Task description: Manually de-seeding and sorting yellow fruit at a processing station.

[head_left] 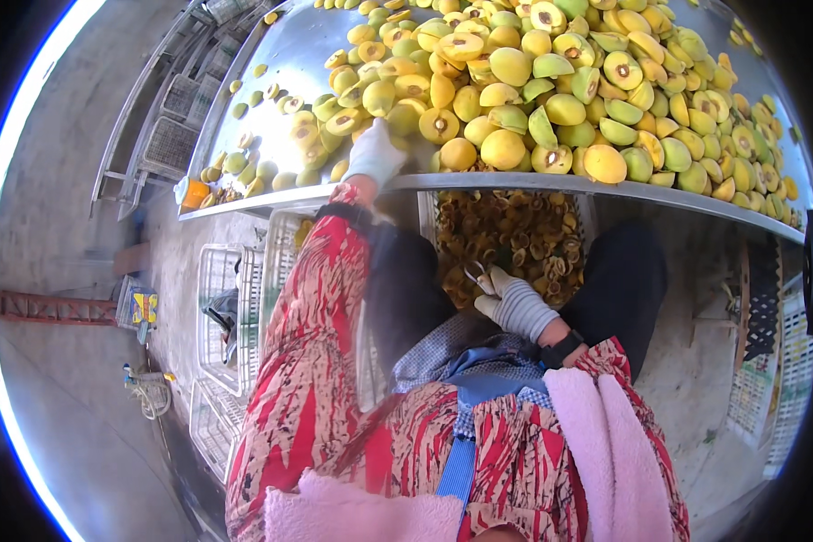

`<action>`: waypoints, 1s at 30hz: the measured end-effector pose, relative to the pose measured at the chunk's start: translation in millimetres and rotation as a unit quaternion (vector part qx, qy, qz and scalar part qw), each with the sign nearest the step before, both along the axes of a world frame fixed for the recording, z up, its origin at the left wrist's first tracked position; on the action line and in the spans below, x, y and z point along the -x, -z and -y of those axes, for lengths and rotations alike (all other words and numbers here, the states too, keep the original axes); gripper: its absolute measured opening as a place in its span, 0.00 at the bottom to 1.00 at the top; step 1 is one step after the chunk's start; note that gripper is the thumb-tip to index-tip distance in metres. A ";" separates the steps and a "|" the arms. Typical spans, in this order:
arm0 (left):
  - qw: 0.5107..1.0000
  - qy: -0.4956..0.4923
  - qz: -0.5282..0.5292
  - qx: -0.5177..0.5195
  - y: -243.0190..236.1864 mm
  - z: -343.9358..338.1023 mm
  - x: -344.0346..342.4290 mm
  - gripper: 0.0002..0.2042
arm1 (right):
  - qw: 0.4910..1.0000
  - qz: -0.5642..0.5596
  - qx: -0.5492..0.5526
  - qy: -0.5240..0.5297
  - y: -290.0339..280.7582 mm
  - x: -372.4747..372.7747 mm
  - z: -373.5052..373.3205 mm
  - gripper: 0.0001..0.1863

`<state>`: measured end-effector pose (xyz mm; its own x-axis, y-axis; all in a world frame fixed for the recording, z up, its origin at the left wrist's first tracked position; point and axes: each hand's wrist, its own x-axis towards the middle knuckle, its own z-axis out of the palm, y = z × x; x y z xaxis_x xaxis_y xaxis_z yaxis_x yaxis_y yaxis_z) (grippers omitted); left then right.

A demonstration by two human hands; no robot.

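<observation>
My left hand (pixel 376 154), in a white glove, reaches up onto the metal table (pixel 280 63) and rests against the yellow-green halved fruits (pixel 515 99) at the table's front edge. Whether its fingers hold a fruit I cannot tell. My right hand (pixel 515 303), in a striped knit glove, is low over my lap and grips a small metal tool (pixel 477 274). Just beyond it sits a crate of brown pits and scraps (pixel 515 239) under the table edge.
White plastic crates (pixel 221 316) are stacked on the floor to my left. More crates (pixel 176 135) stand at the table's far left end. A slotted crate (pixel 790 361) is on the right. A pink cloth (pixel 605 452) lies over my lap.
</observation>
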<state>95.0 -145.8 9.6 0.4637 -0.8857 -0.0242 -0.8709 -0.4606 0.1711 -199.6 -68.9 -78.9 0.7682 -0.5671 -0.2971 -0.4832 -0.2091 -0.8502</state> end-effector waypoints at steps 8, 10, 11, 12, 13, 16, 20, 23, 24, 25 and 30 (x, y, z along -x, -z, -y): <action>0.657 0.052 -0.670 0.342 4.7 -70.5 41.9 0.21 | 0.916 0.227 -0.292 0.156 -76.2 8.2 -12.2 0.08; 0.579 0.030 -0.752 0.312 -3.0 -98.1 76.4 0.22 | 0.924 0.217 -0.280 0.143 -87.5 3.5 -13.9 0.08; 0.515 0.000 -0.803 0.300 0.6 -107.8 88.8 0.22 | 0.933 0.208 -0.263 0.133 -91.1 1.5 -15.3 0.08; 0.447 -0.031 -0.846 0.288 2.7 -114.1 101.3 0.22 | 0.934 0.214 -0.254 0.129 -92.3 -0.5 -16.7 0.09; 0.446 -0.036 -0.847 0.287 3.1 -118.5 115.2 0.22 | 0.934 0.210 -0.259 0.129 -88.3 -3.0 -17.3 0.09; 0.399 -0.054 -0.854 0.331 4.5 -129.2 147.0 0.20 | 0.960 0.178 -0.177 0.124 -80.0 -5.6 -20.6 0.10; 0.386 -0.014 -0.872 0.299 26.1 -136.1 151.3 0.19 | 0.953 0.191 -0.180 0.150 -73.3 -2.0 -19.9 0.07; 0.653 0.128 -0.678 0.313 50.5 -143.1 146.8 0.16 | 0.988 0.112 0.094 0.056 -40.6 2.0 -10.4 0.11; 0.653 0.126 -0.679 0.311 52.4 -143.3 148.6 0.16 | 0.991 0.104 0.054 0.062 -38.4 2.6 -12.8 0.11; 0.583 0.045 -0.743 0.325 54.5 -142.8 151.6 0.16 | 0.991 0.103 0.051 0.062 -38.2 2.9 -17.6 0.11; 0.404 -0.114 -0.829 0.369 48.9 -133.0 174.9 0.13 | 0.971 0.161 -0.092 0.150 -35.1 -0.5 -26.0 0.09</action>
<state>-79.9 -12.8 -39.4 0.4239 -0.8740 -0.2377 0.7740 0.2132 0.5962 -199.0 -42.9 -43.8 0.6460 -0.7400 -0.1874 -0.2021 0.0709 -0.9768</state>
